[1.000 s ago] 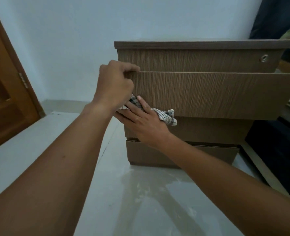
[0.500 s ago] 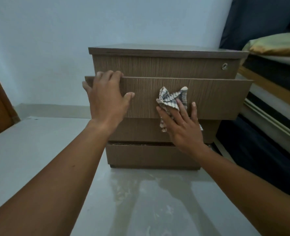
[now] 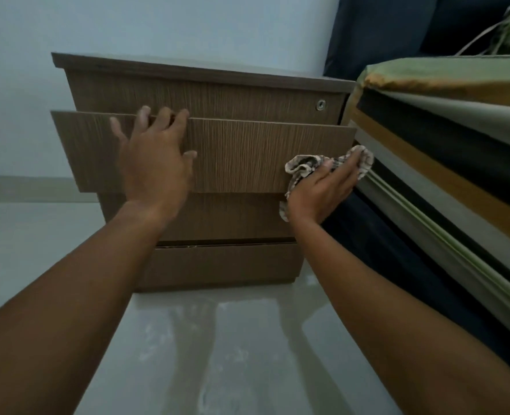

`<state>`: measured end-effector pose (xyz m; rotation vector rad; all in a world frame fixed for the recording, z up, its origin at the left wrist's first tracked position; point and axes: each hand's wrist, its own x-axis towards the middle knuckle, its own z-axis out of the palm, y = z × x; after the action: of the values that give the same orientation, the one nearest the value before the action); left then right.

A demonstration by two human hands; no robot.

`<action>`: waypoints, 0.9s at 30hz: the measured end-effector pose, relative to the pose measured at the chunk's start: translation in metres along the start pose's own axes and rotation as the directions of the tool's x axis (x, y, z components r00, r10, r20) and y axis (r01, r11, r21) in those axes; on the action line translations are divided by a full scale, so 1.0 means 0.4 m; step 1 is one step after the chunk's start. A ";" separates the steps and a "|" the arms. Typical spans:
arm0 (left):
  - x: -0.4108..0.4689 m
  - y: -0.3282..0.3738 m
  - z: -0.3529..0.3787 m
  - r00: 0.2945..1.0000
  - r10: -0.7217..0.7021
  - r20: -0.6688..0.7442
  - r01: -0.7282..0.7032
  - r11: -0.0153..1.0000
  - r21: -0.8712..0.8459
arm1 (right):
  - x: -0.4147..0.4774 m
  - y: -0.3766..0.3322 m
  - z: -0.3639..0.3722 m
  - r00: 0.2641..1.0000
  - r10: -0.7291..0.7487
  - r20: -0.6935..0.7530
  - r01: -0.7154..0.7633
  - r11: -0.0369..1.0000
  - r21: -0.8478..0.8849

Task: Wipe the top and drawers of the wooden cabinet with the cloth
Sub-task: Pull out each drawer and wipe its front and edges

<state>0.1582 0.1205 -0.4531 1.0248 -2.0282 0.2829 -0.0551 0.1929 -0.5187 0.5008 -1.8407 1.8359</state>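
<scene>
The wooden cabinet (image 3: 217, 97) stands on the floor against the wall, its second drawer (image 3: 241, 157) pulled out toward me. My left hand (image 3: 153, 163) lies flat on that drawer's front, fingertips hooked over its top edge. My right hand (image 3: 322, 190) presses a checked cloth (image 3: 304, 166) against the right end of the same drawer front. Part of the cloth hangs below my palm. A round lock (image 3: 320, 105) sits at the right of the top drawer. Two lower drawers (image 3: 223, 265) are closed.
A stack of mattresses or bedding (image 3: 445, 151) lies close against the cabinet's right side, with dark fabric (image 3: 382, 31) behind it. The glossy tiled floor (image 3: 217, 354) stretches in front of the cabinet, and a pale wall (image 3: 158, 25) rises behind.
My right hand has slid the cloth from the left, across the middle, to the right end of the drawer front. My left hand stays on the drawer's top edge. The view has shifted right.
</scene>
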 end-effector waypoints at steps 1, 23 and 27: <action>-0.001 -0.003 0.001 1.000 0.010 0.002 -0.010 1.000 0.011 | -0.006 0.003 0.004 0.998 0.067 -0.011 -0.066 0.995 0.075; -0.130 -0.004 0.148 0.959 0.040 0.281 -0.052 0.998 0.038 | -0.123 0.115 -0.080 0.942 0.065 0.330 -0.092 0.994 0.066; -0.169 0.014 0.179 0.950 0.105 0.292 -0.103 0.994 -0.023 | -0.079 0.120 -0.147 0.982 -0.013 0.189 -0.003 0.997 0.081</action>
<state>0.1349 0.1252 -0.5486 1.0036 -2.3542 0.1860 -0.0522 0.2503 -0.5775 0.7320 -1.8887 1.9231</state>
